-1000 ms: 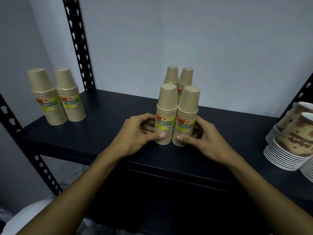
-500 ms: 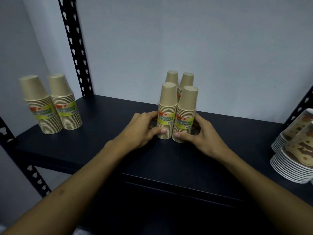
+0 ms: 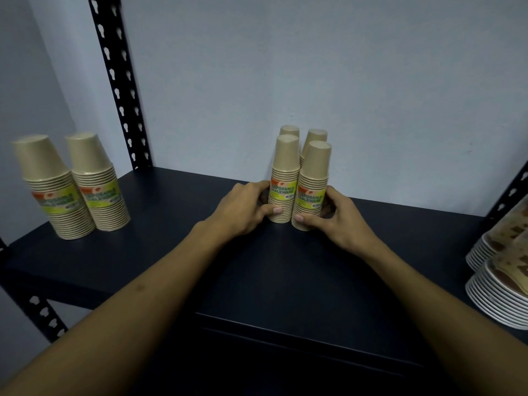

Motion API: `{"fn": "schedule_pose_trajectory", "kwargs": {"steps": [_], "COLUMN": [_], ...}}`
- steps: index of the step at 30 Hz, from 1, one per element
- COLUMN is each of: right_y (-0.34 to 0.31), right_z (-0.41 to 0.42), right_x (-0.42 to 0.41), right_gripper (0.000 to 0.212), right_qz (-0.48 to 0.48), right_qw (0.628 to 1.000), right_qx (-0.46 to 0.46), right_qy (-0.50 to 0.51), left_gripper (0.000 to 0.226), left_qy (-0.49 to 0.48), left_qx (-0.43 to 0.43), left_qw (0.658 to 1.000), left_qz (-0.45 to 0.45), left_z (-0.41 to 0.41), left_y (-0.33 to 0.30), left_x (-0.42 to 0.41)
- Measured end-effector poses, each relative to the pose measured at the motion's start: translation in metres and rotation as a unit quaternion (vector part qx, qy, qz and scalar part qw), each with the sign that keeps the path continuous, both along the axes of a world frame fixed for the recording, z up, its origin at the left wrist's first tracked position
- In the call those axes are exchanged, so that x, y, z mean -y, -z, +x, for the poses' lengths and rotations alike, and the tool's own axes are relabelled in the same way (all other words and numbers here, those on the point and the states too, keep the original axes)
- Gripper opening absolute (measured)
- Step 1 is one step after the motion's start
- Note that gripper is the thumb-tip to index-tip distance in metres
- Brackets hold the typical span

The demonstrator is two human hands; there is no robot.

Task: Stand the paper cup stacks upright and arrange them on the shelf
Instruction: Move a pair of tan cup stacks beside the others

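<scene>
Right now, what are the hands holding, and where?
Each grips one front cup stack low down: left hand on the left front stack, right hand on the right front stack.

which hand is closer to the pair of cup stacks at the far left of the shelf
Left. The left hand grips the front-left centre stack, to the right of the far-left pair. The right hand is farther right, on the front-right stack.

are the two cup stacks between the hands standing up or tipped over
Upright. Both front cup stacks stand rim-down on the shelf, side by side, with the left hand and right hand gripping their bases.
</scene>
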State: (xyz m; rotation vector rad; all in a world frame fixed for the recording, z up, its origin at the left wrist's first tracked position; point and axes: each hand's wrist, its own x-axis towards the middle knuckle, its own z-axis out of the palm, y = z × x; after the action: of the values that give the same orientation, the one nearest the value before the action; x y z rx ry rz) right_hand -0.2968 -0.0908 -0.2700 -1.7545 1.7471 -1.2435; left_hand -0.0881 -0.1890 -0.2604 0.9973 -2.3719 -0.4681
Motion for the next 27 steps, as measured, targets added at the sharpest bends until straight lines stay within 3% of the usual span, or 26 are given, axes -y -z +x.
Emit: {"fn": "schedule_pose_trajectory", "kwargs": {"steps": [10,27], "right_y": [0.008,0.009], "right_z": [-0.004,-0.005], "right_x": [0.011,0.016], "right_gripper": [0.058,0.064], "right_qz": [-0.014,-0.010], "right_qw": [0.999,0.994], "right_qx": [-0.008,-0.045], "right_qy": [0.047,0.103], "left_gripper": [0.049,0.053], "left_qy": [0.005,-0.027], "left_qx": [-0.068,-0.079], "left_qw": [0.998,0.997], "left_qz": [-0.004,-0.003], "left_z": [-0.003,-0.008], "left_y": [0.014,0.019], "left_x": [0.001,-0.001]}}
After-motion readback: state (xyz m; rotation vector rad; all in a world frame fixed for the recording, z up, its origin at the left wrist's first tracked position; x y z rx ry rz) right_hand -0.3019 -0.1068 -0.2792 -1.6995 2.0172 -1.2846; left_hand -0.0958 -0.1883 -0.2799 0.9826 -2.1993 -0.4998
